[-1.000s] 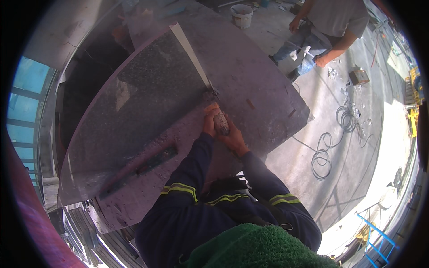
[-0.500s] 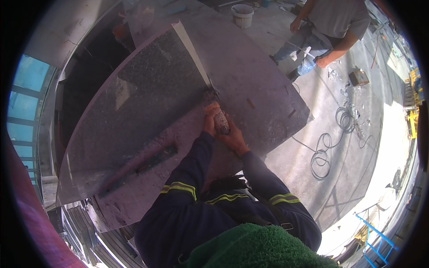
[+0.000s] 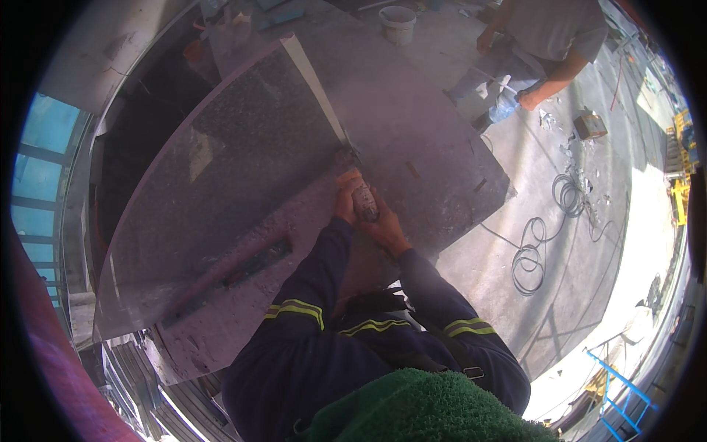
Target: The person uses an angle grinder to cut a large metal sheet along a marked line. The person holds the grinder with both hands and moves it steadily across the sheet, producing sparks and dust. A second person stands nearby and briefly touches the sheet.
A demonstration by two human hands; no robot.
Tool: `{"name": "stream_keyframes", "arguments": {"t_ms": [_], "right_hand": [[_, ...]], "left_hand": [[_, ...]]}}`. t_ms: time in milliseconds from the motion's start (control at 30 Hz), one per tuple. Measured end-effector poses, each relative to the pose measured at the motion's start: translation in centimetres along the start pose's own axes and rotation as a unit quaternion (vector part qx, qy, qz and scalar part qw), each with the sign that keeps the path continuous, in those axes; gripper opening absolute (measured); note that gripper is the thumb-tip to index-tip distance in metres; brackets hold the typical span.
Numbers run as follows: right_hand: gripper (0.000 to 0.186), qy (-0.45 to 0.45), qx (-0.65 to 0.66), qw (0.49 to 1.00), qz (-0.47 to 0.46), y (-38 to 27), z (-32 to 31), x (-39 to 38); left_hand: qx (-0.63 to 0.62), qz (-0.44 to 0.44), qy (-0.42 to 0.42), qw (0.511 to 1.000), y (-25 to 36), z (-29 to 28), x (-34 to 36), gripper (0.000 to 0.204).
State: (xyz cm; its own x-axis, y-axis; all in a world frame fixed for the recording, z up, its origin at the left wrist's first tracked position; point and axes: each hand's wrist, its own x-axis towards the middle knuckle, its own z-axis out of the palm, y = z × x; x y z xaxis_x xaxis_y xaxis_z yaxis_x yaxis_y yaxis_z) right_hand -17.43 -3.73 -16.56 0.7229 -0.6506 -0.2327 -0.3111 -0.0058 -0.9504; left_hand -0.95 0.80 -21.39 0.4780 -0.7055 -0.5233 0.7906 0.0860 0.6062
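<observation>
My left hand [image 3: 345, 200] and my right hand [image 3: 385, 225] are both closed on a dusty orange power tool [image 3: 362, 195], probably a grinder, near the middle of the view. Its front end meets the edge of a dark, speckled, curved panel [image 3: 221, 162] at the lower end of a pale strip [image 3: 313, 85]; the contact is blurred by dust. The panel lies on a large dusty board [image 3: 442, 177]. A long dark bar [image 3: 258, 261] shows at my left.
A co-worker [image 3: 552, 37] stands at upper right, a hand holding a blue plastic object [image 3: 504, 109]. Around are a white bucket [image 3: 398, 26], coiled cable [image 3: 530, 269], a small box [image 3: 589, 125], a blue metal frame [image 3: 618, 390] and stacked strips [image 3: 147, 376].
The dusty haze over the board and the co-worker's legs has grown thicker. My hands and the tool stay in nearly the same place.
</observation>
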Motion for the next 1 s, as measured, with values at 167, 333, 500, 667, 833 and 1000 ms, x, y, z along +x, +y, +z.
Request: {"name": "stream_keyframes", "arguments": {"t_ms": [167, 333, 500, 667, 833, 1000], "right_hand": [[0.115, 0.003, 0.005, 1.0, 0.008, -0.29, 0.03, -0.14], [0.114, 0.011, -0.002, 1.0, 0.002, -0.28, 0.12, -0.18], [0.115, 0.008, 0.004, 1.0, -0.01, 0.25, 0.17, -0.02], [0.116, 0.006, 0.008, 1.0, -0.007, 0.31, 0.24, 0.07], [0.115, 0.006, -0.005, 1.0, 0.002, 0.12, 0.22, -0.03], [0.115, 0.013, 0.005, 1.0, -0.018, 0.13, 0.24, -0.02]], "left_hand": [[0.028, 0.009, 0.022, 0.999, 0.07, 0.22, -0.26, 0.029], [0.006, 0.003, 0.012, 1.0, -0.08, 0.12, -0.22, 0.029], [0.0, 0.007, -0.003, 1.0, -0.24, -0.48, 0.37, 0.031], [0.01, 0.004, 0.007, 1.0, -0.12, -0.36, 0.09, 0.03], [0.0, 0.002, 0.003, 1.0, 0.1, 0.06, -0.28, 0.028], [0.003, -0.009, 0.002, 1.0, 0.07, -0.24, 0.03, 0.037]]}}
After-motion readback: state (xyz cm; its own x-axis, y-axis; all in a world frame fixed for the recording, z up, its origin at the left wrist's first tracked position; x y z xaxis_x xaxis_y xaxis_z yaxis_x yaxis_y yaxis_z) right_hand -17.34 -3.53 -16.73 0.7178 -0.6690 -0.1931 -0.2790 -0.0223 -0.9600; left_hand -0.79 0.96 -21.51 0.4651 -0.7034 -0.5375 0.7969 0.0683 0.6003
